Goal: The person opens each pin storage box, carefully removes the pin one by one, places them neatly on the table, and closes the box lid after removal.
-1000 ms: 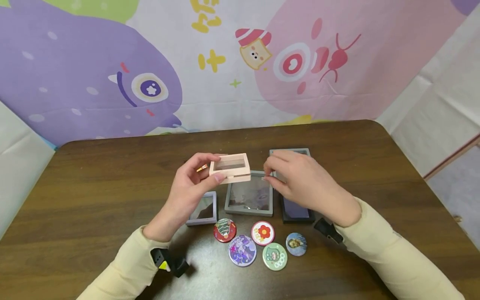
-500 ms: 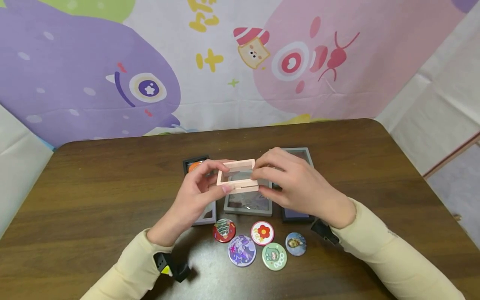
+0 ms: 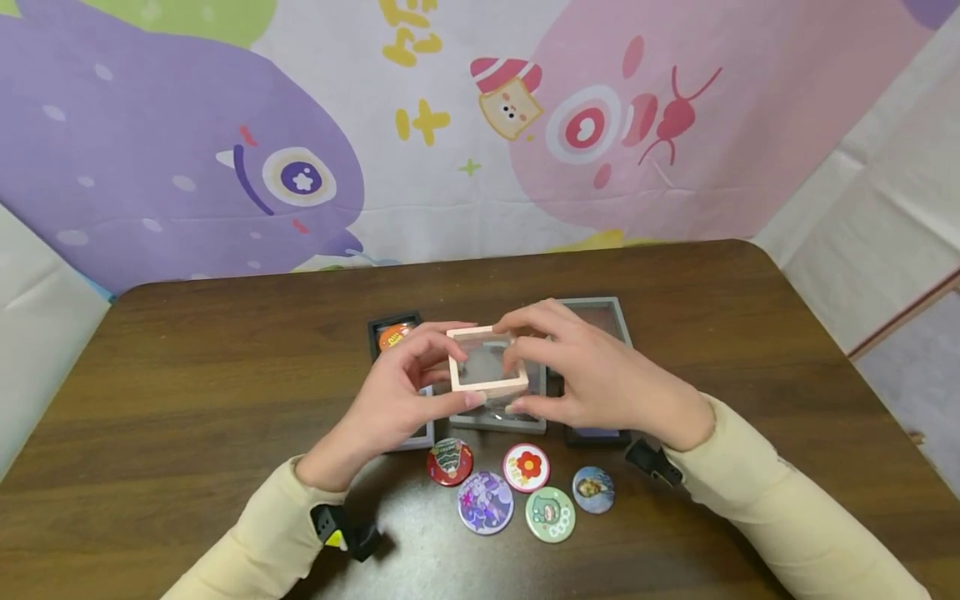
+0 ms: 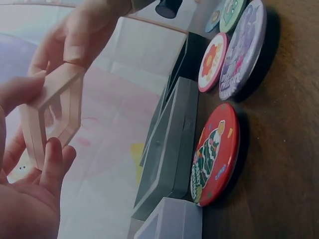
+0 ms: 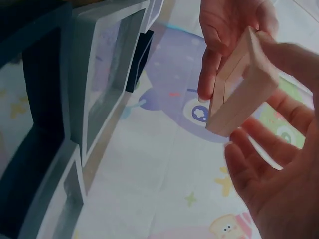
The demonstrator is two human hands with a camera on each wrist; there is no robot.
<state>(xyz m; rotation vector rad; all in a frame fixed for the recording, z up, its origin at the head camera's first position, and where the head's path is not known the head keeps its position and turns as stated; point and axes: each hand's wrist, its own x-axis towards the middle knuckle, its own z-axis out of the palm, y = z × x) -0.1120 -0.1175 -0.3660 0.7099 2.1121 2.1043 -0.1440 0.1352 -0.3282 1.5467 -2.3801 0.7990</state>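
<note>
A small pale pink display frame [image 3: 491,387] with a clear window is held above the table between both hands. My left hand [image 3: 401,387] grips its left side, thumb on the front edge and fingers at the back. On the opposite side, my right hand [image 3: 600,367] holds it with fingers over the top and window and thumb at the lower corner. In the left wrist view a seam runs along the frame's edge [image 4: 75,107]. Below lie a grey display frame [image 3: 498,427] and several round badges, including one with a red Christmas tree design [image 3: 450,462] and one with a red flower [image 3: 526,467].
A black frame [image 3: 375,329] with an orange badge stands at the left, a lilac frame [image 3: 427,437] in front of it. To the right lie another grey frame [image 3: 617,317] and a dark one [image 3: 597,439], partly hidden. Purple [image 3: 485,502], green [image 3: 551,514] and blue [image 3: 593,489] badges lie nearer.
My right hand has come left onto the pink frame, which it was apart from. The frame has moved right and nearer, tilting its window upward. The black frame with the orange badge has come into view.
</note>
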